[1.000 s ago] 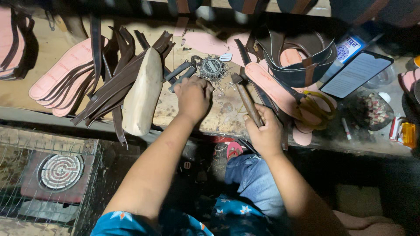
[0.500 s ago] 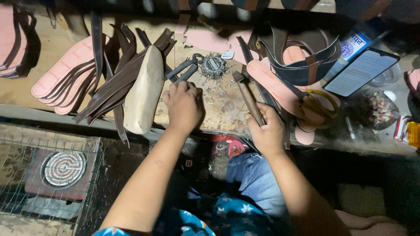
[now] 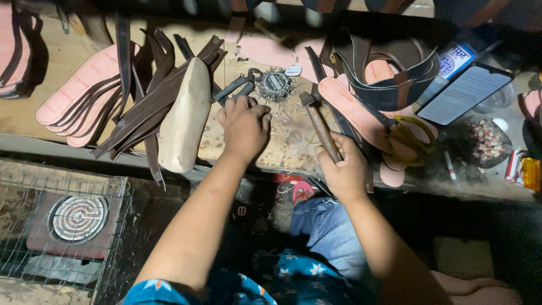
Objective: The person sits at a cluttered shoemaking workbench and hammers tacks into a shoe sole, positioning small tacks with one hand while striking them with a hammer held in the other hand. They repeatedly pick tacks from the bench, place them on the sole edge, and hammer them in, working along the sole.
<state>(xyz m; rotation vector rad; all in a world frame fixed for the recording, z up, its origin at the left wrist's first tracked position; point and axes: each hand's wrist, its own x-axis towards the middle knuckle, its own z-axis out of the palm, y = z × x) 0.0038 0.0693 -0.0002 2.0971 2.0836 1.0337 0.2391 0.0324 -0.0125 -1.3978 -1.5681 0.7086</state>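
Counted on the tabletop (image 3: 68, 56): two hands, left (image 3: 244, 125) and right (image 3: 342, 169); one hammer (image 3: 319, 124); one wooden shoe last (image 3: 185, 116); one round tin of small nails (image 3: 275, 85); one pair of pliers (image 3: 234, 89); one pair of yellow-handled scissors (image 3: 409, 135); one dark phone (image 3: 464, 93); one fanned stack of pink insoles (image 3: 76, 96), exact number hidden by overlap; one bundle of brown leather straps (image 3: 149, 104), too tangled to number.
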